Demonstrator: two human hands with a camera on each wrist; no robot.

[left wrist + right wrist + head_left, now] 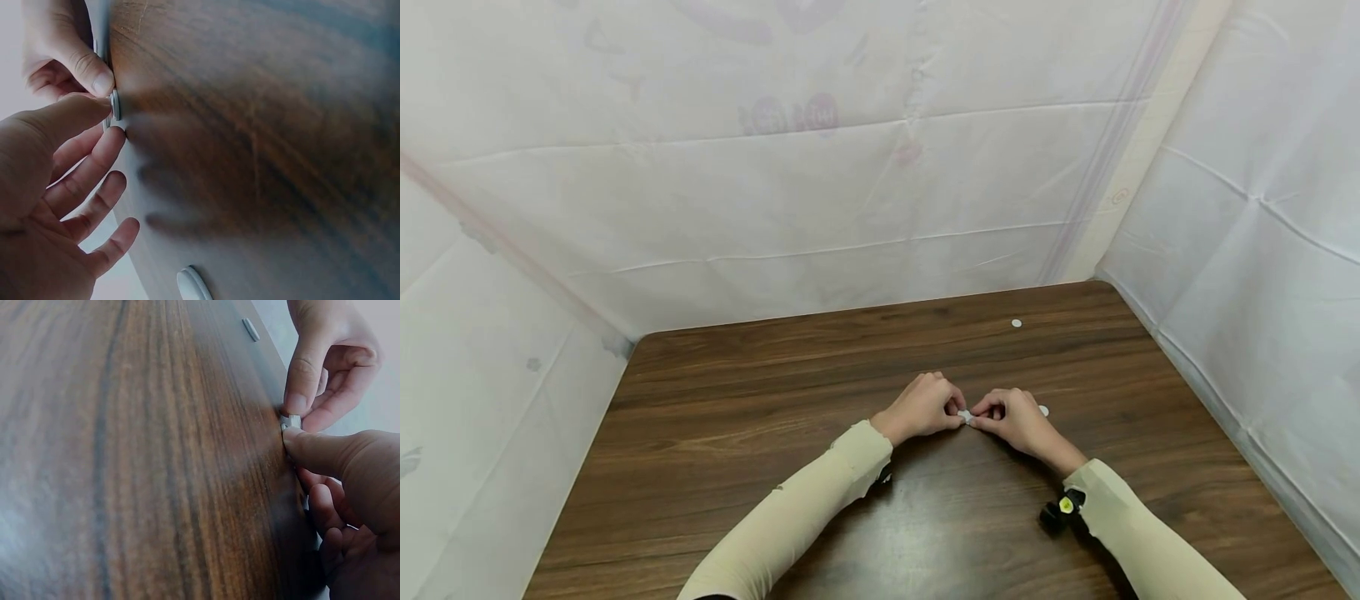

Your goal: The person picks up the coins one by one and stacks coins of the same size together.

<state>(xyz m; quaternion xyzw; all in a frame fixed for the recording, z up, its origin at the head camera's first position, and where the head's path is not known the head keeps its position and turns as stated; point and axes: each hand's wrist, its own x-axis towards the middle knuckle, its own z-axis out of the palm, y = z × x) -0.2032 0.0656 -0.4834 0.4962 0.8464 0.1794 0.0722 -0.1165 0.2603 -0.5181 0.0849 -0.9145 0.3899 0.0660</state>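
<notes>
Over the wooden table, my left hand and right hand meet fingertip to fingertip. Between them is a small white piece, pinched from both sides by thumbs and fingers. In the left wrist view a pale round edge of the piece shows at the left thumb tip, with the other left fingers spread apart below. The right wrist view shows a squarish end of the piece between the two thumbs. Fingers cover much of it. Close behind the right hand lies a white disc.
A second white disc lies near the far edge of the brown wooden table. White sheeting hangs behind the table and along both sides. A black wrist camera sits under the right sleeve, low over the tabletop.
</notes>
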